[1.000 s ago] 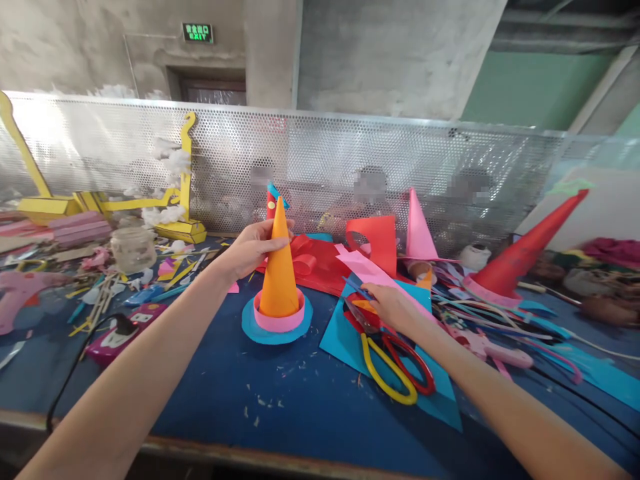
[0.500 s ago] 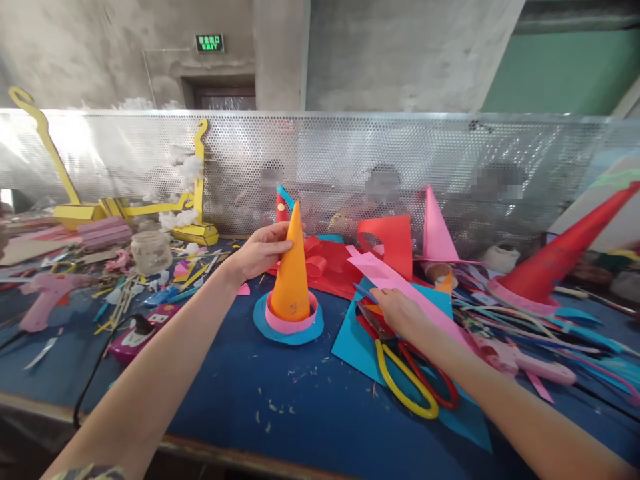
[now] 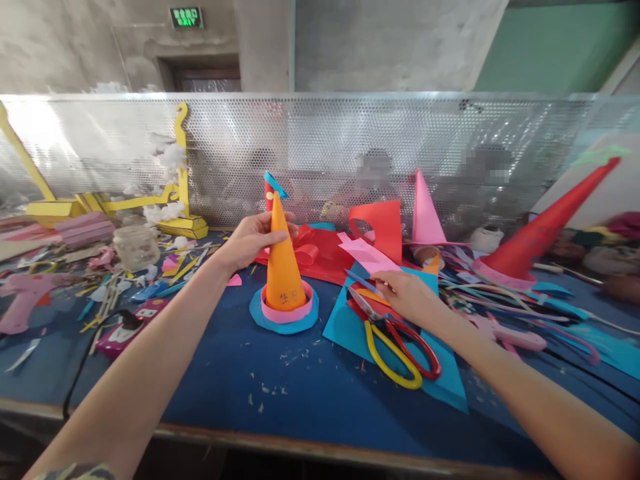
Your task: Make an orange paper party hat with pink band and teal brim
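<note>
My left hand [image 3: 253, 241] grips an orange paper cone [image 3: 284, 270] near its upper part, thumb in front and fingers behind. The cone stands upright inside a pink paper band [image 3: 285, 315] on a round blue paper brim [image 3: 257, 315]. On the right, my right hand [image 3: 407, 293] is closed, its fingers curled down beside a slim blue stick [image 3: 357, 277] and a pink paper strip [image 3: 367, 252]. What it pinches is hidden. Scissors with one yellow and one red handle [image 3: 395, 357] lie open just below it, on a blue paper sheet [image 3: 445, 377].
A pink glue gun [image 3: 35, 293], purple box [image 3: 117, 340] and glass jar [image 3: 135, 247] stand left. Red paper [image 3: 330, 257] lies behind the cone. A pink cone [image 3: 427, 217], red cone [image 3: 530, 237] and another pink glue gun [image 3: 510, 333] are right. A perforated metal screen [image 3: 320, 140] closes the back.
The view has shifted, so most things appear higher and further left. My right hand now lies over the pink strip, having been below it. My left hand keeps hold of the orange cone.
</note>
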A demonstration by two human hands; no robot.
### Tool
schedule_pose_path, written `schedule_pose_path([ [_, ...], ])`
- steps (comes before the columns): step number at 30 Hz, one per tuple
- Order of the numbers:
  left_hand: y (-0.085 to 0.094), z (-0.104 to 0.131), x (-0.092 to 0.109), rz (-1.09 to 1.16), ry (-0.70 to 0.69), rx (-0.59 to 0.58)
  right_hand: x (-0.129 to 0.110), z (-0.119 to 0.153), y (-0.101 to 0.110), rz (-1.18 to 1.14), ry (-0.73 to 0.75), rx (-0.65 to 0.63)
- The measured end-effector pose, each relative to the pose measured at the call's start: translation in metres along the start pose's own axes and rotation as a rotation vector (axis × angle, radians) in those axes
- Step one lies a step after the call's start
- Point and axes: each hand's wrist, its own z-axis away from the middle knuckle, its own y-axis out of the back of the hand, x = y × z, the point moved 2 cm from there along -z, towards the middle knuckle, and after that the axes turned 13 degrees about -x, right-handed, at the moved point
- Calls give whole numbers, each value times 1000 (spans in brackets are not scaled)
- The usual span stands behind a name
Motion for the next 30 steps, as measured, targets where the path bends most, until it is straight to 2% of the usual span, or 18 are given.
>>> schedule_pose_path([
  [5, -2, -1, 4, -29, 8, 48, -5, 33, 6, -76, -47, -94],
  [8, -3, -2, 3, -24, 3, 18, -16, 56, -7, -61, -55, -197],
  [12, -3, -3, 1, 37, -4, -9, -27, 76, -28, 6, -121, -229],
  [18, -6, -7, 1, 106, -41, -23, -29, 77, -35, 28, -175, -193],
  [23, -5, -9, 0, 146, -55, -67, -16, 81, -38, -20, -160, -126],
  [27, -3, -7, 3, 172, -48, -81, -2, 87, -41, -259, -94, -6],
  [30, -5, -3, 6, 150, -30, -78, 3, 92, -34, -412, -66, 45],
])
